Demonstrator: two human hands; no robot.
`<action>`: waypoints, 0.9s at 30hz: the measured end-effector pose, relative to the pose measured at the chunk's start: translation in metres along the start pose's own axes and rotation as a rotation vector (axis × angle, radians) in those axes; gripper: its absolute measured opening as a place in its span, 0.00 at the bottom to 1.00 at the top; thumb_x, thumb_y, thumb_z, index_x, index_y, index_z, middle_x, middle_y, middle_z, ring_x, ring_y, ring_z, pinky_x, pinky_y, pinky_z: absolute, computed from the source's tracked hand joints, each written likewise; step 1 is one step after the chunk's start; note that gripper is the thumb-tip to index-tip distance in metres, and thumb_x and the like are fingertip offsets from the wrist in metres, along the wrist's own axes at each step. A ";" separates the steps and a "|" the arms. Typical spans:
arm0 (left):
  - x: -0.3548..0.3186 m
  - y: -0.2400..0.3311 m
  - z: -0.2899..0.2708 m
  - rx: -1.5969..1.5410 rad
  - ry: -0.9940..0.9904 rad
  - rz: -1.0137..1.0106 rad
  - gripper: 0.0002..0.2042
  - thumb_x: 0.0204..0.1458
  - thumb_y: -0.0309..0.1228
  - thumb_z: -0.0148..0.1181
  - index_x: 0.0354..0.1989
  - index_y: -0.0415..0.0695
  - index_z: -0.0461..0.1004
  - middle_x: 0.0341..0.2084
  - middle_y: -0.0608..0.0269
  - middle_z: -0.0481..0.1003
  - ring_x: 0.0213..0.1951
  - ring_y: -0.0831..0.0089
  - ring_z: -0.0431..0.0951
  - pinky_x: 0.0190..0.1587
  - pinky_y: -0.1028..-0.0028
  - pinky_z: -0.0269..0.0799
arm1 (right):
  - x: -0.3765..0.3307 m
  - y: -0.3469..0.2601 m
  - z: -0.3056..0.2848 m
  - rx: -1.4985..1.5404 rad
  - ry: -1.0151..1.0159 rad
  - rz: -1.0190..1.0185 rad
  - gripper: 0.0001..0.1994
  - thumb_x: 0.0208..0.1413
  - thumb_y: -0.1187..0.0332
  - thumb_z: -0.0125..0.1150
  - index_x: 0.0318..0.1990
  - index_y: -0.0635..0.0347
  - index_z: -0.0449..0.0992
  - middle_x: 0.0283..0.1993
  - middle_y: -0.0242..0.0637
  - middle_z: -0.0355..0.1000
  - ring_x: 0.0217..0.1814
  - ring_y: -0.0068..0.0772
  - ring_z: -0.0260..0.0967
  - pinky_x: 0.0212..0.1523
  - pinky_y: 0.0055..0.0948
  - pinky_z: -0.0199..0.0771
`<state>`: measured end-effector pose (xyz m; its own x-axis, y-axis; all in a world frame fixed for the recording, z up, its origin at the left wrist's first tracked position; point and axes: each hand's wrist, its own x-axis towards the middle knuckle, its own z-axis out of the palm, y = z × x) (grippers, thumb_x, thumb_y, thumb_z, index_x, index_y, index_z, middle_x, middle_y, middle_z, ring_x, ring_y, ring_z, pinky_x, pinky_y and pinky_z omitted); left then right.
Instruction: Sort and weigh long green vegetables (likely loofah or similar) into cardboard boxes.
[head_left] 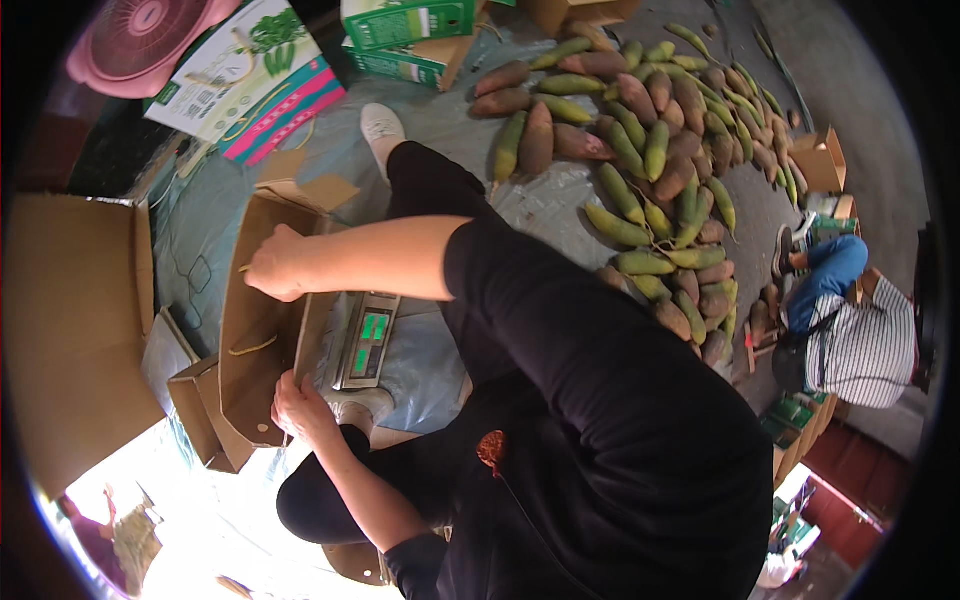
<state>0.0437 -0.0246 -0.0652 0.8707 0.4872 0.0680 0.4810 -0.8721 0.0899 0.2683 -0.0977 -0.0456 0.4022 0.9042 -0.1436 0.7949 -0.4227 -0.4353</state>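
An open brown cardboard box stands in front of me, its end flaps folded outward. My right hand is closed over the box's upper part, and a bit of yellow cord pokes out by its fingers. Lower down, my left hand pinches the near edge of the box's side wall. A yellow cord loop shows on the box's inner wall between the hands. Beside the box sits a digital scale with a lit green display, partly hidden by the box and my right forearm.
Green and reddish-brown radishes lie heaped across the floor sheet. A large carton stands at left. Printed boxes and a pink basket are at the back. Another person sits at right.
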 end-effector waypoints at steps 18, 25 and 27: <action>0.006 -0.017 0.012 -0.052 -0.002 0.026 0.12 0.45 0.28 0.59 0.39 0.38 0.73 0.32 0.50 0.76 0.34 0.55 0.77 0.37 0.63 0.70 | -0.505 0.252 0.213 0.124 0.167 1.221 0.12 0.40 0.65 0.63 0.34 0.60 0.76 0.34 0.46 0.72 0.42 0.48 0.70 0.42 0.41 0.70; 0.001 -0.023 0.002 -0.069 -0.015 -0.046 0.11 0.45 0.27 0.59 0.37 0.37 0.73 0.30 0.50 0.76 0.32 0.56 0.77 0.36 0.62 0.70 | -0.532 0.186 0.268 0.582 -0.099 1.560 0.24 0.39 0.58 0.65 0.45 0.62 0.75 0.47 0.49 0.72 0.51 0.47 0.69 0.51 0.38 0.68; 0.003 -0.018 0.009 -0.069 -0.027 -0.019 0.11 0.45 0.27 0.59 0.37 0.37 0.73 0.30 0.50 0.76 0.32 0.56 0.76 0.36 0.63 0.70 | -0.544 0.183 0.287 0.675 0.179 1.666 0.34 0.35 0.56 0.70 0.51 0.65 0.70 0.50 0.51 0.71 0.55 0.47 0.67 0.54 0.36 0.67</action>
<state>0.0390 -0.0078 -0.0752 0.8642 0.5017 0.0392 0.4903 -0.8570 0.1588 0.0646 -0.6495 -0.3018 0.5755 -0.4336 -0.6934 -0.7343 -0.6472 -0.2047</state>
